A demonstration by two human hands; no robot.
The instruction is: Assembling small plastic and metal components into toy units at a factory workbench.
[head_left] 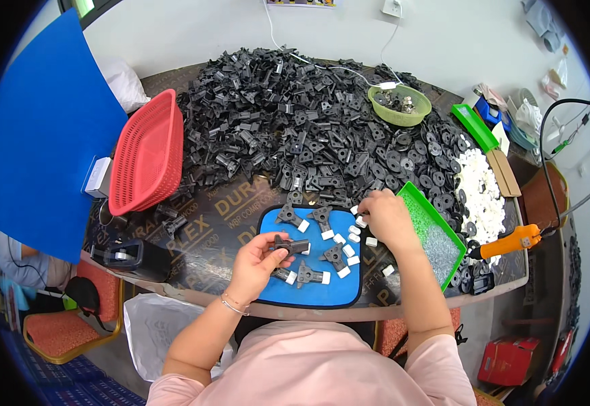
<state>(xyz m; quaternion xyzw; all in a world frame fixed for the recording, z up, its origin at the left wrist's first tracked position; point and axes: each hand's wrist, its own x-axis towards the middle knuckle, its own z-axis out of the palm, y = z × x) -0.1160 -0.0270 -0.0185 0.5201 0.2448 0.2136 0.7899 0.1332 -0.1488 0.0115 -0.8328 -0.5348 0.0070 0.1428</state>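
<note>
My left hand grips a black plastic bracket with a white end, holding it above the blue mat. My right hand reaches to the mat's far right corner, its fingertips pinched at a small white cap. Several similar white caps lie beside and below those fingers. More black brackets with white ends rest on the mat, such as one three-armed bracket at the right and another bracket near the front.
A large heap of black plastic parts covers the table's back. Right of my right hand lie a green tray of small clear pieces, white discs and an orange-handled power screwdriver. A red basket and tape dispenser stand left.
</note>
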